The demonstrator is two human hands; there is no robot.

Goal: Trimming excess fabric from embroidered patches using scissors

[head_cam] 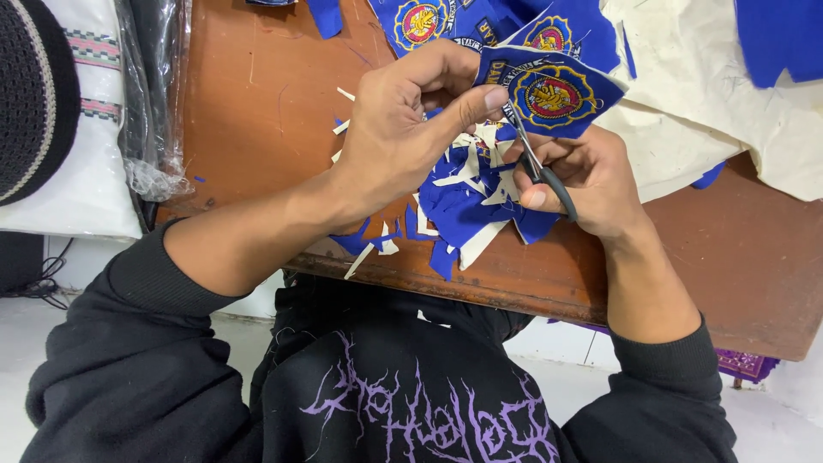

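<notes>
- The left hand [403, 129], just above the middle of the frame, pinches a blue cloth badge with a round red-and-yellow embroidered emblem [553, 93] between thumb and fingers, gripping its left edge.
- The right hand [583, 176], right of centre, is closed around the black handles of a small pair of scissors [536, 163]; the thin blades point up and touch the badge's lower left edge.
- The badge sits in the upper middle of the frame, held above the table.
- Below both hands, a heap of blue and white fabric trimmings [454, 210] lies near the front edge of the worn brown wooden table [266, 111].
- More blue emblem badges [420, 21] lie along the top edge, beside cream cloth [694, 94] at upper right.
</notes>
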